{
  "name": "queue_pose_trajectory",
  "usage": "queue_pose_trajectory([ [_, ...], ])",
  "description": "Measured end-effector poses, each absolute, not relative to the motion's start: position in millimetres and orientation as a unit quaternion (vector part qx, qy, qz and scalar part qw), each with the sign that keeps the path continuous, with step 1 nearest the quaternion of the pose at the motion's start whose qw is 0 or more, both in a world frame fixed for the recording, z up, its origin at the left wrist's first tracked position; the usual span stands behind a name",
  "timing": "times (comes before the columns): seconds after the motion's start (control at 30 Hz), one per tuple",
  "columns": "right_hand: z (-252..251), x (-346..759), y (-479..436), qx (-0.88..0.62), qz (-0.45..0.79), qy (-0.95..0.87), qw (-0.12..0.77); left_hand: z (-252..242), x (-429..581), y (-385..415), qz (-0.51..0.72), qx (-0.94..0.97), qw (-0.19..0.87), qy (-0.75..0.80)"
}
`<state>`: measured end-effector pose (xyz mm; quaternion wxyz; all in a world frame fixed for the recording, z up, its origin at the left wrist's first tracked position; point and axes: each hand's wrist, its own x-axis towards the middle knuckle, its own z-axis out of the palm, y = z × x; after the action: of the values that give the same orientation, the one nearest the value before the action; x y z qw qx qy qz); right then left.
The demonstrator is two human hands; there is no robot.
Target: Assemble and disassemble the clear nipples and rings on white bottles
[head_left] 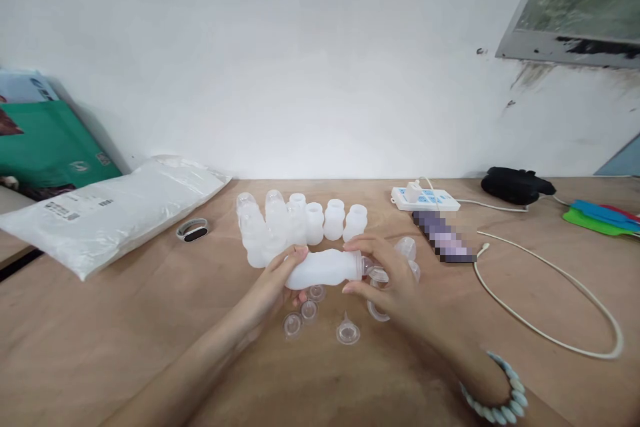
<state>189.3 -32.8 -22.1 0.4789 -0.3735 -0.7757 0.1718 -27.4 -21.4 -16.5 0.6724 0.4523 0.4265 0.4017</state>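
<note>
A white baby bottle (323, 269) lies sideways in the air above the table. My left hand (286, 270) is closed round its base, thumb on top. At the other end, the fingers of my right hand (387, 273) curl round the clear collar and a teat (369, 267) that sticks out from the neck. Several loose clear teats (348, 331) lie on the table below the bottle. Clear rings (377, 310) and domed caps (406, 248) are partly hidden by my right hand. Behind stand several white bottles (335, 219), those on the left with domed caps.
On the left, a white plastic parcel (120, 203) and a fitness band (193, 230) rest on the wooden table (100, 347). To the right are a power strip (425, 199), a phone (443, 237), a looped white cable (560, 343) and a black case (517, 185). A wall stands behind.
</note>
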Motion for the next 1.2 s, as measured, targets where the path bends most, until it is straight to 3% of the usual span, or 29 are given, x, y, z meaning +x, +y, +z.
queue_pose_trajectory([
  [0.3,-21,193,-32,-0.297,0.141,-0.806,0.493,-9,-27,-20,0.382,0.385,0.694,0.473],
  [0.5,-17,193,-34,-0.335,0.132,-0.794,0.489,-13,-25,-23,0.397,0.44,0.672,0.444],
  [0.7,-16,195,-31,-0.429,0.231,-0.725,0.486,-8,-24,-29,0.418,0.569,0.535,0.464],
  [0.93,-19,195,-28,-0.442,0.451,-0.637,0.442,-14,-24,-42,0.424,0.734,0.373,0.378],
  [1.2,-6,208,-28,-0.4,0.515,-0.644,0.4,-17,-24,-41,0.451,0.684,0.402,0.408],
])
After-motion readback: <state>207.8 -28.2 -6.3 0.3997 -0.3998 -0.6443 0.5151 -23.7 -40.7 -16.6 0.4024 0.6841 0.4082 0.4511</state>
